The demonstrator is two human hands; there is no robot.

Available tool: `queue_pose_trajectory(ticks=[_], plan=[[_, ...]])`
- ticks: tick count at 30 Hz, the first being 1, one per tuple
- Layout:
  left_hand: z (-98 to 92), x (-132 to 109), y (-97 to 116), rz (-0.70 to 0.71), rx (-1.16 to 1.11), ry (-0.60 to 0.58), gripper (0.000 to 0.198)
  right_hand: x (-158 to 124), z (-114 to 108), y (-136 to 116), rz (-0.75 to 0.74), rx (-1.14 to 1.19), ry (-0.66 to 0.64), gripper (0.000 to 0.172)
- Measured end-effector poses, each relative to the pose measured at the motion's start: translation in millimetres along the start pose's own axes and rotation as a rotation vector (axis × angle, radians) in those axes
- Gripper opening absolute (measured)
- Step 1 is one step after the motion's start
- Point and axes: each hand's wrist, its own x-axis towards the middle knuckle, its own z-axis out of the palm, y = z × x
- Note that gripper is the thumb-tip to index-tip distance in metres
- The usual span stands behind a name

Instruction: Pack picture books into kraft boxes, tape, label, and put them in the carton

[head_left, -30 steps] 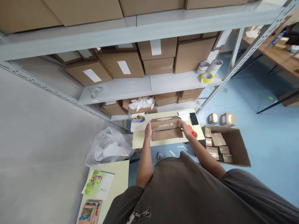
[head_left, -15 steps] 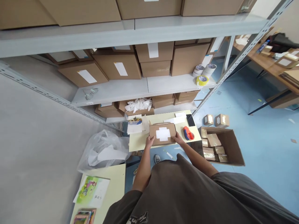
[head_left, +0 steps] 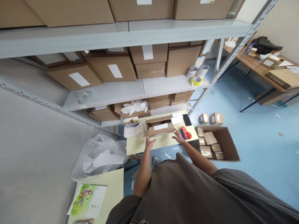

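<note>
A brown cardboard box with a white label stands on the pale yellow table, its dark inside showing through an opening at the top. At its lower left corner is my left hand, thumb spread wide, fingertips by the box side. My right hand has its fingers apart by the lower right corner; whether it touches the cardboard I cannot tell. Just right of that hand lies a red and blue tape dispenser. Behind it are a black phone and white papers.
A metal shelf full of cartons rises behind the table, with tape rolls on it. To the right, a large open carton holds several small boxes. A clear plastic bag sits at left, near a second table.
The box has turned from showing its labelled flat face to showing its opening, standing on the table. Both hands have loosened from its sides and their fingers have spread.
</note>
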Motion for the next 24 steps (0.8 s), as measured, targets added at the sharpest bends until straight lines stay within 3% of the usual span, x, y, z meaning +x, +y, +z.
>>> queue_pose_trajectory(ticks=[3, 6, 9, 10, 13, 15, 20, 24], plan=[[-5.5, -3, 2, -0.066, 0.007, 0.007, 0.107, -2, 0, 11, 0.026, -0.055, 0.041, 0.098], [-24.2, -4, 21, 0.123, 0.040, 0.179, 0.093, 0, -6, 7, -0.058, -0.160, 0.153, 0.096], [-35.5, -1, 56, 0.323, 0.082, 0.352, 0.062, 5, -13, -10, -0.143, -0.240, 0.190, 0.093], [-35.1, 1, 69, 0.352, 0.085, 0.332, 0.052, 6, -14, -17, -0.163, -0.258, 0.188, 0.092], [-25.6, 12, 102, 0.351, 0.100, 0.046, 0.039, 12, -11, -38, -0.209, -0.290, 0.169, 0.089], [-19.5, 21, 114, 0.335, 0.158, -0.055, 0.035, 15, -7, -49, -0.229, -0.304, 0.144, 0.088], [-26.0, 36, 106, 0.307, 0.307, 0.089, 0.033, 15, -1, -64, -0.250, -0.298, 0.091, 0.085], [-36.6, 33, 82, 0.180, 0.278, 0.024, 0.033, 6, -3, -68, -0.240, -0.218, 0.103, 0.074]])
